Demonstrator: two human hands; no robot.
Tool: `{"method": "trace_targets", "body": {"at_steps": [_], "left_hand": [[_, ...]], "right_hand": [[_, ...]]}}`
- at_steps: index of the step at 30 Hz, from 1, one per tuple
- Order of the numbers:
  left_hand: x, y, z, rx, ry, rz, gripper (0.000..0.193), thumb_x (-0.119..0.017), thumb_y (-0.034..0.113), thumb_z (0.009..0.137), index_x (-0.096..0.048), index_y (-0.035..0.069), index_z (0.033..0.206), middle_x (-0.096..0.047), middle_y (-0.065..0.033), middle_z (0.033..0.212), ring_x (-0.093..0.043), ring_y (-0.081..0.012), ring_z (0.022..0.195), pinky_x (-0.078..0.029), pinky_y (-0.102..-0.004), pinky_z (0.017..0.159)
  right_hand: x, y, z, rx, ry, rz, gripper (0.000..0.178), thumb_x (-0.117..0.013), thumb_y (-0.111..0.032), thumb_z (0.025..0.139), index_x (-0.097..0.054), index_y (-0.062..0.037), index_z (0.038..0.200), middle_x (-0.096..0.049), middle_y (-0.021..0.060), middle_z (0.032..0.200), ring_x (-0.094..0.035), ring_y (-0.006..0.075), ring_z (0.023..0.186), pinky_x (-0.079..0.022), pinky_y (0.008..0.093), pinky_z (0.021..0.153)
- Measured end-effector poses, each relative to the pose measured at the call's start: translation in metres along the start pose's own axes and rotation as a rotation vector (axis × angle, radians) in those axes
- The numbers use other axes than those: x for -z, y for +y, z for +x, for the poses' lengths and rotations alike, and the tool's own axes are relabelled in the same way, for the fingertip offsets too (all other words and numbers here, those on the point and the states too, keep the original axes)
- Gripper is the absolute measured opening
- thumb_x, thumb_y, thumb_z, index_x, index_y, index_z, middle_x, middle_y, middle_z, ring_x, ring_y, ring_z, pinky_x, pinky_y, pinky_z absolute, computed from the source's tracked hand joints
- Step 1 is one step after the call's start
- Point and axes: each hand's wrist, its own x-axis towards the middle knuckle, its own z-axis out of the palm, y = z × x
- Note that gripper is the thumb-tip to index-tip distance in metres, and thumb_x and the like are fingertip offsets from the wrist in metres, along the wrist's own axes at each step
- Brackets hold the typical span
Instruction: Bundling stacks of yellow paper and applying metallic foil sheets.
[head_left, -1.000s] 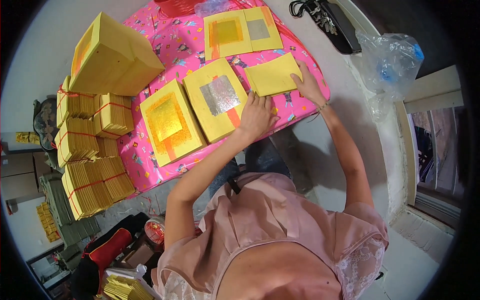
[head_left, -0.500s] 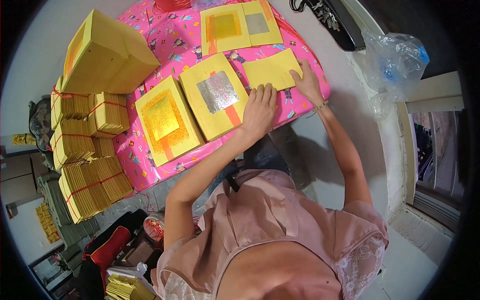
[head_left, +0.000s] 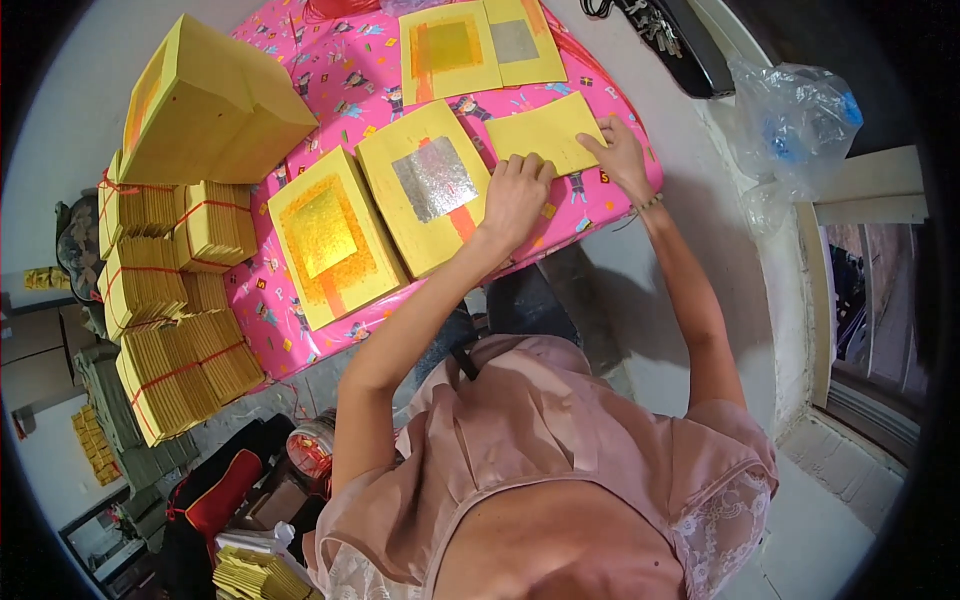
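A folded sheet of yellow paper (head_left: pixel 545 132) lies at the right side of the pink table. My left hand (head_left: pixel 516 200) has its fingers curled on the sheet's near left corner. At the sheet's right edge, my right hand (head_left: pixel 622 160) grips with the thumb on top and the other fingers round the side. Just left of my left hand is a thick stack of yellow paper (head_left: pixel 388 158) with a silver foil square on the top sheet. Beside that stack sits another yellow stack (head_left: pixel 288 218), its top sheet bearing a gold foil square on orange.
Bundles of folded yellow paper tied with red string (head_left: pixel 190 365) stand at the left, below a tall yellow paper pile (head_left: pixel 215 110). Two flatter foil-marked sheets (head_left: pixel 450 88) lie at the far side of the patterned pink tablecloth (head_left: pixel 335 75). A clear plastic bag (head_left: pixel 795 120) hangs at right.
The fingers of my left hand have curled in at the folded paper's near corner, where they lay straighter before. My right hand has shifted only slightly along the right edge.
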Motion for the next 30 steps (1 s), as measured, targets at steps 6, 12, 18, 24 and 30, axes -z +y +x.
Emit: {"method": "trace_targets", "body": {"at_steps": [6,12,18,24,30], "left_hand": [[-0.007,-0.01,0.0,-0.029,0.11,-0.04,0.02,-0.06,0.01,0.077,-0.063,0.004,0.096,-0.061,-0.0092,0.093,-0.061,-0.0242,0.089,-0.053,-0.0335,0.075],[-0.011,-0.005,0.004,-0.052,0.053,-0.008,0.021,-0.061,0.008,0.075,-0.062,0.0,0.094,-0.06,-0.0103,0.09,-0.061,-0.0247,0.088,-0.055,-0.0338,0.072],[-0.021,0.016,-0.002,0.046,-0.117,0.221,0.04,-0.056,0.011,0.083,-0.058,-0.01,0.117,-0.06,-0.0229,0.115,-0.059,-0.0336,0.105,-0.054,-0.0388,0.082],[-0.013,0.038,-0.013,0.126,-0.248,0.215,0.077,-0.051,0.044,0.091,-0.036,-0.014,0.137,-0.037,-0.0331,0.142,-0.037,-0.0474,0.131,-0.031,-0.0498,0.11],[-0.005,0.04,-0.019,0.153,-0.234,0.062,0.076,-0.049,0.043,0.091,-0.034,-0.015,0.137,-0.029,-0.0348,0.146,-0.028,-0.0485,0.137,-0.024,-0.0501,0.113]], "right_hand": [[0.0,-0.016,-0.004,0.005,-0.02,-0.031,0.028,-0.073,-0.014,0.085,-0.053,0.0017,0.099,-0.069,0.0101,0.084,-0.065,0.0102,0.075,-0.05,0.024,0.062],[0.003,-0.006,-0.001,0.055,-0.008,-0.066,0.03,-0.072,-0.016,0.086,-0.052,0.0017,0.099,-0.069,0.0102,0.084,-0.064,0.0098,0.076,-0.049,0.0251,0.063],[-0.002,-0.043,-0.02,0.135,0.037,-0.477,0.035,-0.07,-0.016,0.087,-0.051,0.0006,0.111,-0.067,0.0147,0.102,-0.066,0.0275,0.091,-0.051,0.0364,0.075],[-0.007,-0.048,-0.049,0.443,-0.076,-0.785,0.059,-0.05,-0.035,0.097,-0.032,-0.0119,0.148,-0.025,0.0166,0.155,-0.021,0.0383,0.143,-0.025,0.0526,0.111],[-0.011,-0.022,-0.042,0.497,-0.146,-0.822,0.058,-0.039,-0.043,0.1,-0.027,-0.0188,0.152,-0.018,0.014,0.158,-0.015,0.0389,0.145,-0.016,0.0624,0.111]]}}
